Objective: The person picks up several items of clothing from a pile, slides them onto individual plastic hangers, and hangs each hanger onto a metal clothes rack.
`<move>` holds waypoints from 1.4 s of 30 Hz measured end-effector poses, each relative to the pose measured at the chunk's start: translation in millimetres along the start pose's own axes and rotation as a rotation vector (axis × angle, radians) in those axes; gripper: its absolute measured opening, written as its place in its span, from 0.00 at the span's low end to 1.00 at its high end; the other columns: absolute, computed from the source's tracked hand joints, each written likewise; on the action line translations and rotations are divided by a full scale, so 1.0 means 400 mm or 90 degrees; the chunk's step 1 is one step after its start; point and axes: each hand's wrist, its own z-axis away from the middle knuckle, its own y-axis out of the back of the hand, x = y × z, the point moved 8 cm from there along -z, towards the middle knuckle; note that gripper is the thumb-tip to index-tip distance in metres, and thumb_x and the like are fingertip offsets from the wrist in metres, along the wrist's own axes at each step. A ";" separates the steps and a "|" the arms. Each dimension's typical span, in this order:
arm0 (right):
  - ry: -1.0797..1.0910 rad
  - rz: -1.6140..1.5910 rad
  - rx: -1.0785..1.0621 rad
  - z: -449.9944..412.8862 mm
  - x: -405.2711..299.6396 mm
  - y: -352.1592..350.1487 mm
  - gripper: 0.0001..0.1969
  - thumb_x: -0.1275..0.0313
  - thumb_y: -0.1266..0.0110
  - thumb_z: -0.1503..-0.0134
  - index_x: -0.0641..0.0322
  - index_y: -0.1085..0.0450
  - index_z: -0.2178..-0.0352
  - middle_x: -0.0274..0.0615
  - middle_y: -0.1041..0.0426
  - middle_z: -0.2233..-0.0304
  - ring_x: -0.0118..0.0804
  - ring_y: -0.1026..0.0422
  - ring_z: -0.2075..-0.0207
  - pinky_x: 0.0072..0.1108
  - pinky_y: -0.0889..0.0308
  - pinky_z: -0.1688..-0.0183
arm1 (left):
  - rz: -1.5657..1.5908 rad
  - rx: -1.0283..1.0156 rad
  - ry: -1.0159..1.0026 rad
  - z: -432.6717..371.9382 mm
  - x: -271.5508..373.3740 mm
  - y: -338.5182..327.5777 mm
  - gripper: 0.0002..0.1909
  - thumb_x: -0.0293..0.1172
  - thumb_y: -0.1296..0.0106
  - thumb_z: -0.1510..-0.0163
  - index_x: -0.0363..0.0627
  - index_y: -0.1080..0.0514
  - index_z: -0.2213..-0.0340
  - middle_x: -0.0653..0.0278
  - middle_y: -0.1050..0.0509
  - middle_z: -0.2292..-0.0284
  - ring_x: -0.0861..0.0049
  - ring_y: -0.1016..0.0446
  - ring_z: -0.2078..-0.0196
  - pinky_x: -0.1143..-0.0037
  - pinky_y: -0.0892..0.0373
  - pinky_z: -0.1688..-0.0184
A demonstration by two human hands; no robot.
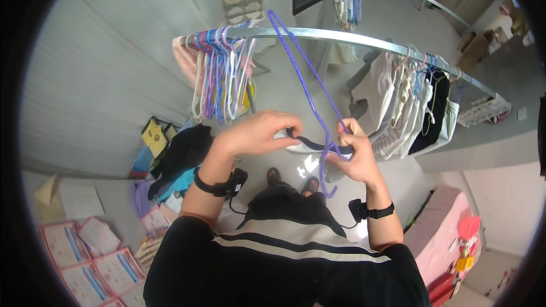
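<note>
My left hand (266, 131) pinches one end of the dark-edged waistband or hem of a white garment (307, 146). My right hand (356, 153) grips the garment's other end together with a purple wire hanger (303, 74). The hanger's hook points down towards my feet, and its long frame reaches up past a metal rail (315, 33). The garment's dark edge runs behind the hanger's neck between my hands. How much cloth hangs below is hard to tell.
Several empty hangers (222, 76) hang at the rail's left; garments on hangers (409, 102) hang at its right. A pile of clothes (179, 157) lies at left, above boxes (94, 264). A pink-covered surface (439, 221) stands at lower right. Another rail is farther off.
</note>
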 end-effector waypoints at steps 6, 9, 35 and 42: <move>-0.063 0.057 0.043 0.037 0.028 0.012 0.15 0.79 0.47 0.75 0.65 0.49 0.93 0.40 0.47 0.77 0.33 0.46 0.76 0.16 0.49 0.75 | -0.179 -0.017 -0.053 -0.039 -0.006 -0.029 0.05 0.28 0.58 0.69 0.42 0.41 0.85 0.64 0.38 0.85 0.69 0.38 0.83 0.76 0.44 0.83; -0.049 0.155 0.123 0.045 0.000 0.032 0.12 0.81 0.50 0.75 0.66 0.48 0.94 0.41 0.47 0.76 0.34 0.46 0.76 0.16 0.48 0.75 | -0.198 -0.001 -0.045 -0.048 -0.022 -0.023 0.04 0.28 0.58 0.67 0.43 0.40 0.85 0.64 0.38 0.85 0.68 0.38 0.81 0.75 0.43 0.80; -0.021 0.132 0.058 0.027 0.033 0.094 0.08 0.80 0.51 0.72 0.68 0.45 0.92 0.41 0.47 0.77 0.34 0.46 0.76 0.17 0.48 0.74 | -0.065 0.114 -0.085 -0.097 0.020 -0.018 0.04 0.29 0.64 0.56 0.42 0.43 0.79 0.67 0.41 0.81 0.81 0.44 0.78 0.82 0.49 0.70; -0.043 0.091 0.016 0.031 0.050 0.095 0.10 0.78 0.51 0.70 0.68 0.46 0.94 0.44 0.46 0.78 0.35 0.45 0.78 0.18 0.47 0.77 | 0.578 0.039 -0.080 -0.117 0.024 -0.051 0.04 0.30 0.67 0.54 0.42 0.45 0.76 0.72 0.42 0.79 0.90 0.46 0.77 0.89 0.48 0.75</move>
